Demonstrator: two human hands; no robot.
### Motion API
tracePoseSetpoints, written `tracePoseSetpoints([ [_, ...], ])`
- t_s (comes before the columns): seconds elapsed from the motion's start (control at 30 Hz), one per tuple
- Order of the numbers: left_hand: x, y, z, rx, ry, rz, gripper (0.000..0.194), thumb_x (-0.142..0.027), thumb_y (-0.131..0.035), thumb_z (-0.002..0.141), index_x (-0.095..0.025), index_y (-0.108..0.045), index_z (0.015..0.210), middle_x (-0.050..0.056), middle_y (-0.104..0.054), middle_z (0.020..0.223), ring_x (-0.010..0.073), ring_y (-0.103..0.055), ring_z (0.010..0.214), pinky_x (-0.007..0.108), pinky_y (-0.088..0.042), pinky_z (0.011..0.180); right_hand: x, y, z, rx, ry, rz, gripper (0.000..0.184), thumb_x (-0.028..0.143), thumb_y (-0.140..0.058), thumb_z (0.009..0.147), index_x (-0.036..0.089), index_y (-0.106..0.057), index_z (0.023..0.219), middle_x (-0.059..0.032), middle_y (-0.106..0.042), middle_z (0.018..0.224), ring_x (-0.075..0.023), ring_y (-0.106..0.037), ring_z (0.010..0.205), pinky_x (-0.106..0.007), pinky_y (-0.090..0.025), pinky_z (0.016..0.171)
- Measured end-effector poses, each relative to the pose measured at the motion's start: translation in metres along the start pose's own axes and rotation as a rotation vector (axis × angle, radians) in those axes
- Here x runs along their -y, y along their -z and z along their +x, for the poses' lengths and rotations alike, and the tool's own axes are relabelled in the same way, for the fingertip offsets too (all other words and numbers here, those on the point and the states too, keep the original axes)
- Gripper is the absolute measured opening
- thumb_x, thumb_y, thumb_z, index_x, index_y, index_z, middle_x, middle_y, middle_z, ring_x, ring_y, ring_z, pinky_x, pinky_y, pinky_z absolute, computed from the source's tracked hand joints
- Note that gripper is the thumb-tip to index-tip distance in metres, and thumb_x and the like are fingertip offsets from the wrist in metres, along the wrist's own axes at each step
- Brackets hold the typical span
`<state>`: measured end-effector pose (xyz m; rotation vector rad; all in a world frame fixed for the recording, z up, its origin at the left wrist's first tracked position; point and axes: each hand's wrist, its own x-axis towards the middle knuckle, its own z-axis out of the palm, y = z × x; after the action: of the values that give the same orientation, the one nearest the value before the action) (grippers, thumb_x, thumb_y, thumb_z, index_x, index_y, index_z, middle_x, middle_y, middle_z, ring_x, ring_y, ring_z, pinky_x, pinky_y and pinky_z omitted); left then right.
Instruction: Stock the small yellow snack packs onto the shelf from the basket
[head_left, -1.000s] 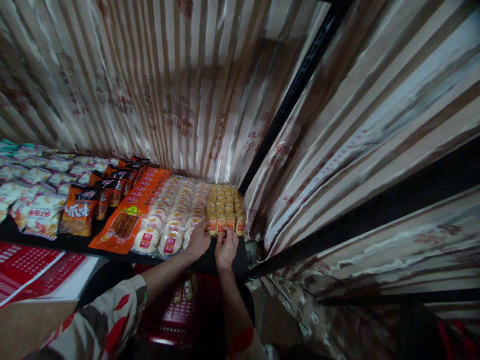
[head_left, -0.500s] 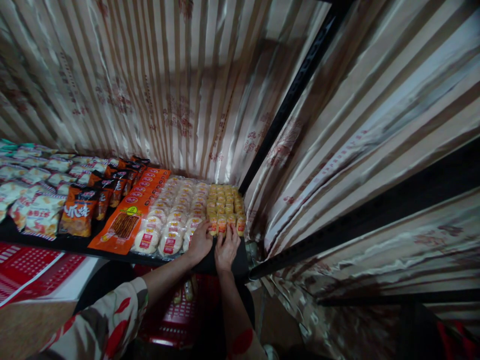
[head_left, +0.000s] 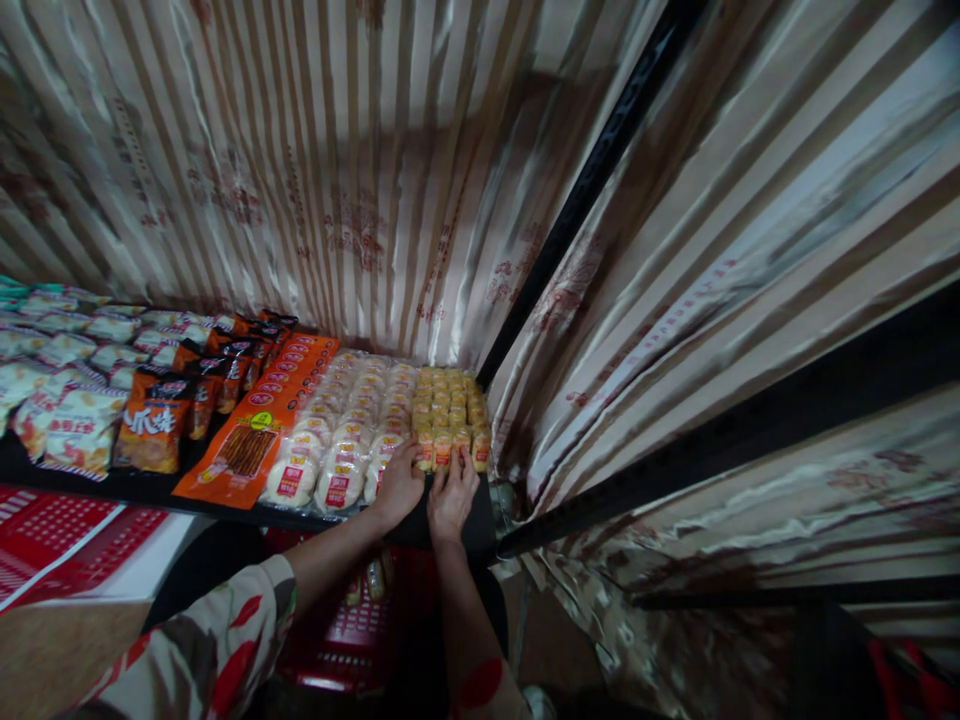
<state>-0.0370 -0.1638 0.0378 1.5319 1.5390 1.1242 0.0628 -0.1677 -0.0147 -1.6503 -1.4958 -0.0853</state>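
On a dark shelf (head_left: 142, 487) lie rows of small yellow wrapped cakes (head_left: 448, 400) in the right corner. My right hand (head_left: 452, 497) rests at the front row of these cakes, its fingers stretched up against the packets. My left hand (head_left: 399, 484) sits just left of it, fingers curled at the seam between the yellow cakes and the round white wrapped buns (head_left: 341, 430). Whether either hand grips a packet is hidden.
Left of the buns lie long orange snack packs (head_left: 259, 430), brown-orange bags (head_left: 154, 430) and pale bags (head_left: 67, 400). Striped curtains hang behind and to the right, with a black frame post (head_left: 592, 190). A red crate (head_left: 352, 630) sits below the shelf.
My right hand's fingers have moved from a pinch below the front row to lying stretched against the yellow cakes. The left hand has hardly shifted.
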Motion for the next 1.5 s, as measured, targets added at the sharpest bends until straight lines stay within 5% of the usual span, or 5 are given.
tracePoseSetpoints([
  [0.4,0.005,-0.003,-0.003,-0.042,-0.047,0.079,0.04,0.004,-0.041,0.064,-0.012,-0.059,0.096,0.011,-0.055,0.11,0.0167,-0.054,0.102,0.033,-0.043,0.096,0.004,0.005,0.0,-0.032,0.015,0.056,0.027,0.024,-0.041,0.085,0.017,-0.061,0.101,-0.0107,-0.054,0.101,-0.0215,-0.044,0.097,-0.036,-0.037,0.086],
  [0.8,0.003,-0.002,-0.009,-0.059,-0.123,0.084,0.022,-0.004,-0.044,0.074,-0.014,-0.06,0.086,0.007,-0.057,0.093,0.0153,-0.054,0.092,0.032,-0.045,0.087,0.007,0.007,0.001,-0.07,0.07,0.111,0.028,0.022,-0.038,0.087,0.015,-0.061,0.101,-0.0106,-0.056,0.101,-0.0199,-0.046,0.099,-0.036,-0.037,0.088],
  [1.0,-0.005,-0.003,-0.03,0.069,-0.019,0.006,0.02,-0.008,-0.045,0.075,-0.015,-0.063,0.082,0.005,-0.062,0.084,0.0133,-0.057,0.08,0.028,-0.046,0.079,0.011,0.013,-0.01,-0.041,0.069,0.114,0.028,0.02,-0.038,0.085,0.015,-0.06,0.101,-0.0116,-0.056,0.104,-0.0207,-0.047,0.099,-0.037,-0.038,0.086],
  [1.17,0.003,-0.001,-0.054,0.132,-0.075,-0.007,0.025,-0.01,-0.042,0.076,-0.015,-0.066,0.082,0.006,-0.064,0.084,0.0151,-0.058,0.082,0.029,-0.046,0.079,0.011,0.023,-0.026,0.011,0.067,0.099,0.03,0.016,-0.038,0.082,0.015,-0.06,0.102,-0.0115,-0.055,0.107,-0.0208,-0.047,0.102,-0.036,-0.039,0.086],
  [1.5,0.018,0.018,-0.107,0.14,-0.024,-0.024,0.021,-0.025,-0.039,0.081,-0.017,-0.057,0.074,0.004,-0.06,0.076,0.0145,-0.056,0.073,0.025,-0.044,0.07,0.021,0.033,-0.074,0.002,0.053,0.131,0.03,0.023,-0.036,0.088,0.013,-0.06,0.101,-0.0127,-0.059,0.102,-0.0204,-0.051,0.099,-0.036,-0.039,0.084],
])
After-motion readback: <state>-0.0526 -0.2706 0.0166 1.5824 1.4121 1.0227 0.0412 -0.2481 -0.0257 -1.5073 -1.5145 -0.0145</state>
